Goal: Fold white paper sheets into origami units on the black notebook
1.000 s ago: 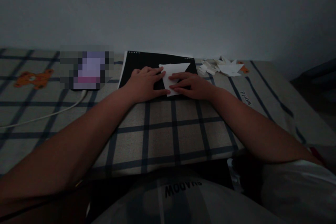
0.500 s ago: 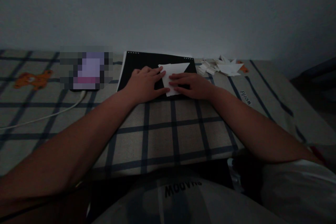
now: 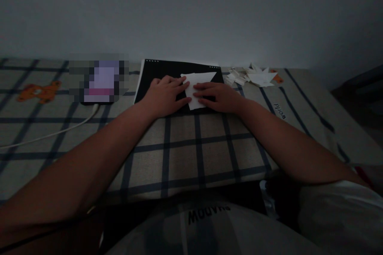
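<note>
A folded sheet of white paper (image 3: 204,76) lies flat on a black notebook (image 3: 155,72) with punched holes along its far edge. My left hand (image 3: 166,95) rests over the notebook, fingers stretched out and tips on the paper's left edge. From the other side, my right hand (image 3: 220,96) lies across the paper with its fingers extended over the middle. Neither hand grips anything; both are open. The paper's lower right part is hidden under my right hand.
To the right of the notebook lie several folded white paper pieces (image 3: 261,76). On the left are a phone (image 3: 101,81) with a white cable (image 3: 64,129) and an orange bear-shaped print (image 3: 38,91). A checked tablecloth (image 3: 182,163) covers the table, which meets a wall (image 3: 185,16).
My left thumb has drawn back slightly to the left and up on the paper. The paper and my right hand have stayed nearly in place.
</note>
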Demonstrator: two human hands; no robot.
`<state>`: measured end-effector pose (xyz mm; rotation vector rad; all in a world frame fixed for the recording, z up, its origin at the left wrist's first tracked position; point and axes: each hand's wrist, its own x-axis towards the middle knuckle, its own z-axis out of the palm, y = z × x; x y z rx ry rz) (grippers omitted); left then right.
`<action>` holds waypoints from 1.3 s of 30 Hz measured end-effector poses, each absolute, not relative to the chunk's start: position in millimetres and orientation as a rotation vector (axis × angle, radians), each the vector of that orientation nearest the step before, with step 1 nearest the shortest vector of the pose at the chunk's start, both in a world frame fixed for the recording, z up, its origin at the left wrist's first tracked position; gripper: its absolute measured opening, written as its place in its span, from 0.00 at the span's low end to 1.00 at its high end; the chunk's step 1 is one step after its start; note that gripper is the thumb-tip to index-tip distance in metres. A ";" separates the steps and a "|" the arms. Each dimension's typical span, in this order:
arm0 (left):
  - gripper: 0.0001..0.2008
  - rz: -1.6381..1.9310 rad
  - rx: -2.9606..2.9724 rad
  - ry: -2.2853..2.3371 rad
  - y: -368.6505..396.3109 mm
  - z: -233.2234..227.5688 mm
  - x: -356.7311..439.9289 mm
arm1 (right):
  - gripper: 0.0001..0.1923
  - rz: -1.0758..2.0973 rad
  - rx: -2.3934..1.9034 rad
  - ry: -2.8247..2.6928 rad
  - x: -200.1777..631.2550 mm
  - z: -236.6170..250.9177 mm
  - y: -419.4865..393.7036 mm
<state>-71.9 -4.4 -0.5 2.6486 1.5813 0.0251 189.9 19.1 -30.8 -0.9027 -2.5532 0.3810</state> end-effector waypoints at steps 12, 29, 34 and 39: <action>0.29 0.194 2.565 1.599 13.9 -6.1 -74.4 | 0.21 0.254 -0.847 -2.633 185.8 -28.9 16.7; 0.22 0.569 2.595 1.659 16.4 -18.5 -68.5 | 0.22 0.302 -0.850 -2.668 186.4 -24.0 17.5; 0.16 0.528 2.697 1.532 5.0 -14.1 -80.6 | 0.21 0.332 -0.814 -2.674 189.6 -21.5 16.3; 0.21 0.416 2.939 1.214 4.2 -13.7 -90.0 | 0.20 0.351 -0.773 -2.670 193.6 -22.7 17.9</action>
